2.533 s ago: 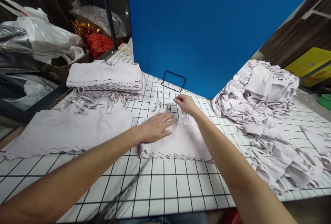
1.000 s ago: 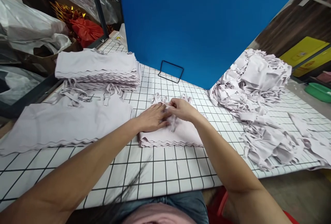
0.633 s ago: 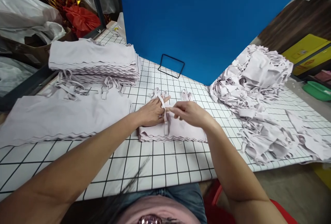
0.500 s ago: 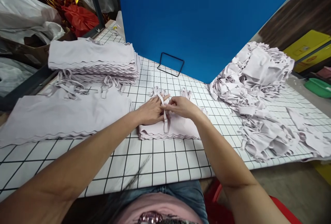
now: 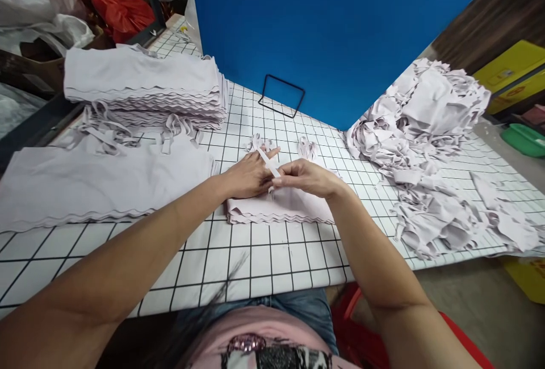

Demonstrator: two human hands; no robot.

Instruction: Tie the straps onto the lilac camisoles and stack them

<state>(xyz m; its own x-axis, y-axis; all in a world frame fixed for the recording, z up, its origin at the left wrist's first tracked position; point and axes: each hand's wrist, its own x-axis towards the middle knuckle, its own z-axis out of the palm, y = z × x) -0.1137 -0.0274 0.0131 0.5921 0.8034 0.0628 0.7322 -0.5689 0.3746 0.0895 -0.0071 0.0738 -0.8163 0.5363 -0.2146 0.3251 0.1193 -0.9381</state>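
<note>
A small folded pile of pale lilac garments [image 5: 281, 210] with scalloped hems lies in the middle of the white gridded table [image 5: 255, 255]. My left hand [image 5: 249, 175] lies flat on its left part, fingers stretched out. A thin lilac strap [image 5: 267, 163] runs over those fingers. My right hand [image 5: 304, 177] pinches the near end of that strap, just right of my left hand. More loops of strap [image 5: 307, 146] stick out at the pile's far edge.
A tall stack of folded lilac garments [image 5: 145, 88] stands at the far left, with a flat spread piece [image 5: 97, 181] in front of it. A loose heap of the same garments [image 5: 430, 136] fills the right. A black wire stand [image 5: 281, 95] sits before the blue backboard [image 5: 332, 28].
My hands came together on the small pile. My right hand picked up a strap and drew it over my left fingers toward me. The camera has tipped further down.
</note>
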